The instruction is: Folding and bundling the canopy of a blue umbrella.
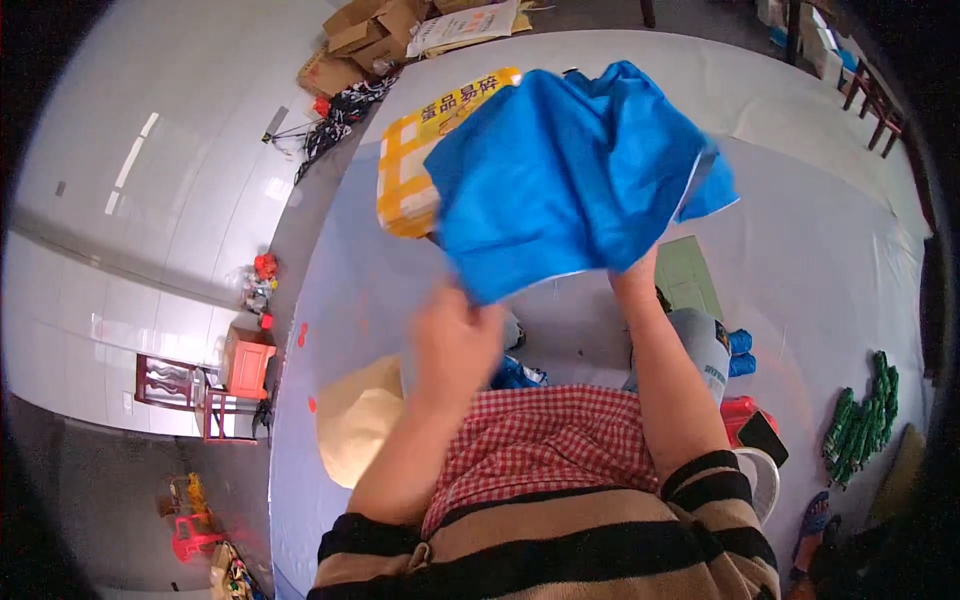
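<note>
A white box with yellow tape [405,175] sits partly behind the blue cloth [570,180] raised before me; its contents are hidden. Open cardboard boxes [370,35] stand beyond the pale grey sheet [820,250] spread around me. To the left are glossy white panels [150,190] and a red bin [248,362]. The cloth is smooth, softly creased, pale-edged. My left hand [455,335], blurred, is curled closed on its lower left corner; my right hand [636,278] reaches under its lower edge, fingers hidden, so I cannot tell their grip.
</note>
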A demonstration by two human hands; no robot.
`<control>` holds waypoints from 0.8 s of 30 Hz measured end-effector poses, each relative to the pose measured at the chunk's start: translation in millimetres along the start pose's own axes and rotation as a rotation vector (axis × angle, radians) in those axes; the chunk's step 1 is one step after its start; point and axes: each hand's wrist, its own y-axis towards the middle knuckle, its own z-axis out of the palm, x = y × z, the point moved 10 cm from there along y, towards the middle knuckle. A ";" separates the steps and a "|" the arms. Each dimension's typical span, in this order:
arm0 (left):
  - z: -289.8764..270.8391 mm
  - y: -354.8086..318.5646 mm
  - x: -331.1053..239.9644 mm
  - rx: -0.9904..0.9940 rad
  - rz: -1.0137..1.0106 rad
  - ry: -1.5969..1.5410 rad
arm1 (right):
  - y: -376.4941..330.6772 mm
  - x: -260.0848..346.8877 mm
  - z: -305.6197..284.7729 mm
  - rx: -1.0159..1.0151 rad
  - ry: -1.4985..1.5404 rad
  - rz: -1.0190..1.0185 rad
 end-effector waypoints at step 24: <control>-74.6 64.4 -84.2 -0.057 0.549 -0.502 | -39.7 -34.9 66.5 0.444 0.792 0.676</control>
